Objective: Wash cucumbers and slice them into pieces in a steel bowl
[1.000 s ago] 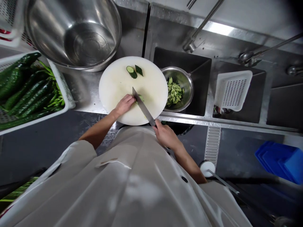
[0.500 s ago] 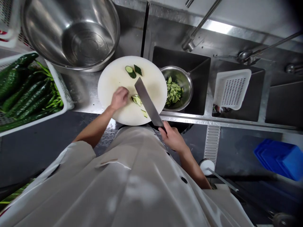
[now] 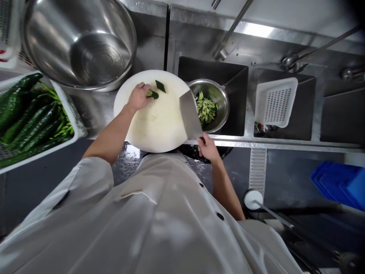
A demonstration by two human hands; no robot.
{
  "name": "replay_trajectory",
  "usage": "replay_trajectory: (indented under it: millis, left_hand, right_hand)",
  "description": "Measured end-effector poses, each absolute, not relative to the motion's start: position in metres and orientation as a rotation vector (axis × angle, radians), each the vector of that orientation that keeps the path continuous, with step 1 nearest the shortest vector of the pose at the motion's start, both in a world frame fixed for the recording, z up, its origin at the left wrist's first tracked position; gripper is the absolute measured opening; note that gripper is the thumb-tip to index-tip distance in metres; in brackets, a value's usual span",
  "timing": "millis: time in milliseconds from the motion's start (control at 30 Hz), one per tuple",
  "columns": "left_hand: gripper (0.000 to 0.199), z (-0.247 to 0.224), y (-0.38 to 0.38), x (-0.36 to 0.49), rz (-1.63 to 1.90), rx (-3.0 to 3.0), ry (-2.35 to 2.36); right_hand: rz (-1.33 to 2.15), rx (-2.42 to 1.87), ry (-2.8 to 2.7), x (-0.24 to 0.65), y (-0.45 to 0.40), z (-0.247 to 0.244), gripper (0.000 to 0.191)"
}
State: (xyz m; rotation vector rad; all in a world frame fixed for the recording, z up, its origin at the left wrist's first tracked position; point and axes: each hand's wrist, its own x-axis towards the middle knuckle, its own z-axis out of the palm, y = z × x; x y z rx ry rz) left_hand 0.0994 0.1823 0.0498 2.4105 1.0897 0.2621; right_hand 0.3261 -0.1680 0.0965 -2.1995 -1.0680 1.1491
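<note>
A round white cutting board [image 3: 159, 125] lies on the steel counter. My left hand [image 3: 139, 96] is over its upper left part, fingers closed on a cucumber piece [image 3: 154, 94] with a pale cut face. Just beyond lies another dark green cucumber piece [image 3: 160, 86]. My right hand [image 3: 209, 148] grips the handle of a wide cleaver [image 3: 190, 115], whose blade is over the board's right edge beside a steel bowl [image 3: 225, 114]. Pale green cucumber slices [image 3: 206, 108] fill part of that bowl.
At the left, a white basket [image 3: 78, 125] holds whole cucumbers [image 3: 34, 118] and green peppers. A large steel basin [image 3: 98, 53] stands behind the board. Right of the bowl, a white perforated basket [image 3: 276, 102] sits in a sink, with taps behind.
My left hand has moved up the board and taken hold of a cucumber piece. The cleaver has moved right, its blade now showing broadside. The cut pieces near the board's middle are gone.
</note>
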Motion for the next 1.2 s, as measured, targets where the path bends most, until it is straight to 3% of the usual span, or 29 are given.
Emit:
replay_trajectory:
  millis: [133, 367, 467, 567, 667, 867, 1000, 1100, 1200]
  left_hand:
    - [0.038, 0.053, 0.121, 0.081, 0.120, 2.427, 1.314]
    - [0.044, 0.047, 0.021, 0.071, 0.052, 2.263, 1.596]
    - [0.036, 0.045, 0.025, 0.055, 0.256, 2.389, 1.297]
    - [0.045, 0.040, 0.042, 0.044, 0.345, 2.591, 0.760]
    - [0.045, 0.033, 0.051, 0.048, 0.342, 2.642, 0.512]
    - [0.050, 0.032, 0.033, 0.066, 0.372, 2.683, 0.597]
    - [0.041, 0.040, 0.024, 0.075, 0.252, 2.710, 0.641]
    - [0.030, 0.041, 0.030, 0.084, 0.213, 2.659, 0.895]
    - [0.035, 0.037, 0.040, 0.087, 0.263, 2.453, 1.256]
  right_hand:
    - [1.030, -2.357, -0.929, 0.366, -0.168, 0.109, 0.040]
    - [0.928, -2.503, -1.522, 0.319, -0.184, 0.138, 0.039]
    - [1.088, -2.441, -1.746, 0.290, -0.187, 0.138, 0.040]
    - [1.157, -2.449, -1.842, 0.275, -0.180, 0.138, 0.043]
    - [1.143, -2.461, -1.885, 0.270, -0.170, 0.142, 0.043]
    - [1.112, -2.405, -1.867, 0.271, -0.165, 0.143, 0.042]
    - [1.079, -2.410, -1.825, 0.280, -0.176, 0.139, 0.041]
    - [1.076, -2.411, -1.817, 0.285, -0.183, 0.137, 0.042]
    - [1.084, -2.404, -1.816, 0.285, -0.186, 0.138, 0.044]
